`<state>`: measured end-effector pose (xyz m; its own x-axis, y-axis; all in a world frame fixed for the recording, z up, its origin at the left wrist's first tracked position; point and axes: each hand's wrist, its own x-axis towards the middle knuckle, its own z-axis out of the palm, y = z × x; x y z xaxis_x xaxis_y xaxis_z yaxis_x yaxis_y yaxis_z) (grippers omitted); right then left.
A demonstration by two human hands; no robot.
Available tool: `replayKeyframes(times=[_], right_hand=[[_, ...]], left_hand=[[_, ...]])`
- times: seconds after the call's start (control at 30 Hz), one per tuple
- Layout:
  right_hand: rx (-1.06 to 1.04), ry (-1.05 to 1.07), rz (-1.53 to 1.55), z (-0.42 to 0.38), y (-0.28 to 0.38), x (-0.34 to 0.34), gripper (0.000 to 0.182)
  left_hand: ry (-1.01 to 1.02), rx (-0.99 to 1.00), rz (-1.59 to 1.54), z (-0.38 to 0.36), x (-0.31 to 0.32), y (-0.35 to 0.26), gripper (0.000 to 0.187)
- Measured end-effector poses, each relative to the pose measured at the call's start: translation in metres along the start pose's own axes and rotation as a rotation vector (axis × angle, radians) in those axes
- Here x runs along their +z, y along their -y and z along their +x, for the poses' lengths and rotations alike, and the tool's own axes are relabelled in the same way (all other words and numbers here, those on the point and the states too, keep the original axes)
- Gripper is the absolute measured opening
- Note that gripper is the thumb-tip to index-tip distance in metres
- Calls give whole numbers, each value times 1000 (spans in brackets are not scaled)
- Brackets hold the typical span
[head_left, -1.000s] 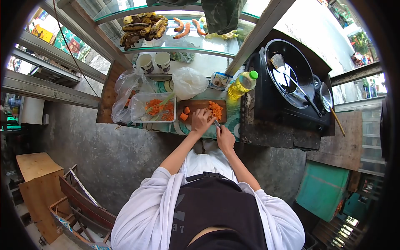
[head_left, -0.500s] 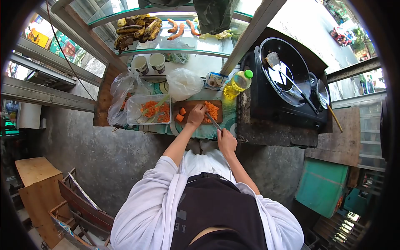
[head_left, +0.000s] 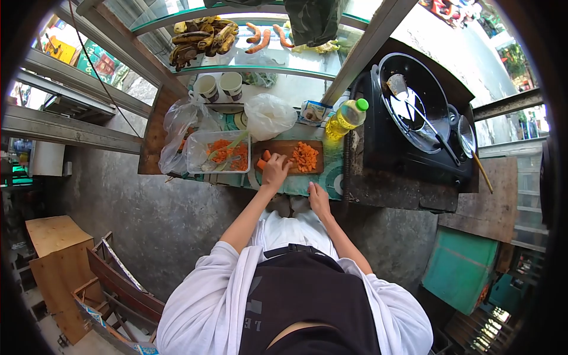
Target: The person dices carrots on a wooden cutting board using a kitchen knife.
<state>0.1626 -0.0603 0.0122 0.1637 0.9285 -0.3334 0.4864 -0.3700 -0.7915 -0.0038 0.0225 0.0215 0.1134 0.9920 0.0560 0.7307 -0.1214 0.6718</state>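
My left hand (head_left: 275,171) is at the left part of the wooden cutting board (head_left: 287,146), its fingers bent around a carrot piece. Other orange carrot chunks (head_left: 266,155) lie against its fingers. On the board's right half sits a pile of chopped carrot (head_left: 305,157). My right hand (head_left: 319,199) is closed at the table's front edge, below the board; what it holds is hard to see, and the knife blade does not show clearly. Left of the board stands a clear plastic tub (head_left: 190,158) with carrot bits and a spoon inside.
Behind the board are a white plastic bag (head_left: 269,115), two paper cups (head_left: 231,86) and an oil bottle (head_left: 346,118). A black wok (head_left: 414,100) with utensils rests on the stove at right. Bananas (head_left: 204,41) lie on the glass shelf.
My left hand has moved left from the chopped pile to the carrot chunks. My right hand has drawn slightly down, and the knife blade has left the pile.
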Motion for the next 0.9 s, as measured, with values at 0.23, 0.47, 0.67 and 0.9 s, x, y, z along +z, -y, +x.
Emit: replayKeyframes(times=[0.23,0.47,0.67,0.9], right_hand=[[-22,91,30,-1,3,15,46],[104,167,45,-10,26,4,43],[18,132,1,-10,12,13,46],[-54,109,-52,-11,2,20,45]], left_hand=[[-8,5,28,-11,15,5,26],[-18,66,73,-11,16,6,21],[-35,91,74,-10,16,7,17],[-16,83,56,-8,16,8,15]])
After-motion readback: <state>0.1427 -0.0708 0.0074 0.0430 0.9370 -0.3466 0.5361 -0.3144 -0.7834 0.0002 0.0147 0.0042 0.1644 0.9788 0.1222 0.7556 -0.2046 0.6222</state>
